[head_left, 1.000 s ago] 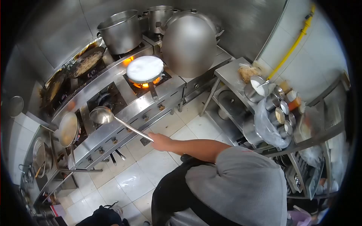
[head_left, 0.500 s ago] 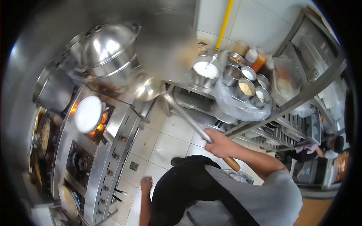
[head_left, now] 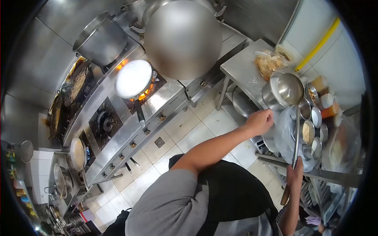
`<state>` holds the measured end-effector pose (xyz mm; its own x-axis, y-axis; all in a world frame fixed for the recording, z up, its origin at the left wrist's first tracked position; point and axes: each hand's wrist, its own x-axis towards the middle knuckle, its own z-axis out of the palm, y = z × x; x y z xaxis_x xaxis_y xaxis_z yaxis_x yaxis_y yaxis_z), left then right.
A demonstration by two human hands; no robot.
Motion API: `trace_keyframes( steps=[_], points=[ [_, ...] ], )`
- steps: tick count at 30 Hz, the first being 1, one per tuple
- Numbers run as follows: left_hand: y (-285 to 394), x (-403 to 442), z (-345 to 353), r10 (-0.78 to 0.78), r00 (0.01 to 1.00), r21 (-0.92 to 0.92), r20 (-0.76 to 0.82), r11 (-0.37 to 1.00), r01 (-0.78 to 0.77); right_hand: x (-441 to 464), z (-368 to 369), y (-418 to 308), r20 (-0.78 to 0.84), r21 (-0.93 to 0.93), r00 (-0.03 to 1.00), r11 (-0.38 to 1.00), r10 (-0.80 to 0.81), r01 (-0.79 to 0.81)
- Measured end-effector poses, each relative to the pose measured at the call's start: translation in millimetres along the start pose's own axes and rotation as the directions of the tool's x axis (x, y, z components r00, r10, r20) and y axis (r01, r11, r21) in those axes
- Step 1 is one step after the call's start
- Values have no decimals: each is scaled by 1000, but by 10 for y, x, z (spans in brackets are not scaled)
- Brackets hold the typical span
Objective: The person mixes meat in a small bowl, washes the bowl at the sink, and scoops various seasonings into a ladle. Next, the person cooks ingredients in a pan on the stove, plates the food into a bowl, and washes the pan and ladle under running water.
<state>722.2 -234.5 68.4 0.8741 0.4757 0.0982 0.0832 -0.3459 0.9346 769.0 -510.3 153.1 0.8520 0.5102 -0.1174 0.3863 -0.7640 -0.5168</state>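
My right hand point(head_left: 294, 173) is closed round the handle of a long metal ladle point(head_left: 296, 141). The ladle's bowl point(head_left: 290, 89) is over a steel pot point(head_left: 271, 98) at the edge of the side table point(head_left: 240, 65). Stretched across my body, my left hand point(head_left: 260, 122) is just below that pot, its fingers curled together; anything inside them is hidden. Small metal containers, one with a pale yellow content point(head_left: 308, 131), sit right of the ladle. A clear plastic bag point(head_left: 284, 129) hangs beneath the ladle.
A pan with white content point(head_left: 134, 78) stands over flames on the stove point(head_left: 173, 94), its handle pointing outwards. Another pan point(head_left: 77, 153) is on the lower left burner. A big pot point(head_left: 103, 41) and a domed steel vessel point(head_left: 183, 39) stand behind. A bagged food item point(head_left: 269, 65) lies on the table.
The ladle has swung from the stove side to the pot on the side table, with my right hand farther down its handle. My left hand has come up and across to the right. The view has turned.
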Motion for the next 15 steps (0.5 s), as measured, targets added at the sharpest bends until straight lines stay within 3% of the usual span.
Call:
trace_keyframes(
  steps=[4, 6, 7, 8, 9, 10, 11, 12, 13, 14, 15],
  points=[
    [-390, -76, -41, -16, 987, 5, 158, 1000, 16, 4, 19, -51, -37, 63, 999, 998, 22, -19],
    [-1107, -370, -190, -93, 991, -6, 101, 996, 94, -7, 27, -106, 18, 104, 997, 992, 76, -78],
    [-1667, -645, -342, -306, 933, -275, 191, 896, 350, -8, 47, -70, 25, 99, 996, 991, 87, -89],
    [-2249, -985, -575, -501, 855, -398, 135, 763, 510, 3, 97, -13, 32, 141, 983, 973, 181, -184],
    [-2685, -1353, -882, -681, 725, -516, 105, 586, 625, -18, 178, 30, 45, 184, 960, 943, 275, -279],
    [-2910, -1677, -1244, -919, 395, -731, 2, 268, 627, -62, 261, 2, -69, 153, 983, 975, 171, -159],
    [-3522, -2184, -1530, -921, 347, -837, -177, 327, 439, -106, 344, -26, -181, 97, 981, 994, 62, -45],
    [-3757, -2557, -1843, -931, 187, -863, -314, 361, 352, -114, 319, -117, -96, 195, 946, 938, 310, -288],
    [-3836, -2808, -2161, -896, 6, -850, -445, 424, 314, -110, 314, -177, 5, 265, 849, 818, 529, -511],
    [-3879, -2993, -2409, -855, -112, -832, -507, 451, 325, -145, 332, -183, 13, 340, 873, 819, 487, -462],
    [-3903, -3121, -2582, -816, -198, -822, -543, 468, 324, -126, 344, -178, -23, 230, 897, 876, 440, -424]
  ],
)
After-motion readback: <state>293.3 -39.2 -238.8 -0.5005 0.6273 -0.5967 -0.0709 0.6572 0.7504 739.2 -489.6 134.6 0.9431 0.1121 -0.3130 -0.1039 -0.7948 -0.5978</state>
